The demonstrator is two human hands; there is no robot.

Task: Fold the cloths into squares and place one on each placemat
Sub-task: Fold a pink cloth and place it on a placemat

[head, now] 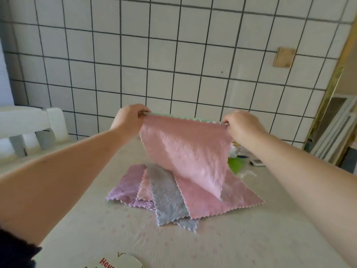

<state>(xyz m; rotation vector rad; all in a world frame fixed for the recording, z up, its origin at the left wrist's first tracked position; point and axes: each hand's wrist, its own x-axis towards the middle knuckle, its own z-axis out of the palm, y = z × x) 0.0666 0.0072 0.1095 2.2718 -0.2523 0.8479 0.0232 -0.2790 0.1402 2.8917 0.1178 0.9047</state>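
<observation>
At the near edge a round white placemat with red lettering (117, 262) lies on the pale patterned tablecloth (251, 238). Farther in, below the grip, overlapping purple, grey and pink fleecy cloths (170, 198) lie flat. Above them, left hand (129, 118) and right hand (241, 126) pinch the top corners of a hanging pink scallop-edged cloth (185, 149).

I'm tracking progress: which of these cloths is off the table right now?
The pink cloth with the green back, pinched at its top corners; the others lie piled flat.

Home kitchen, white tiled wall (173, 55), tablecloth-covered table (193, 244), white chair (38, 122)
</observation>
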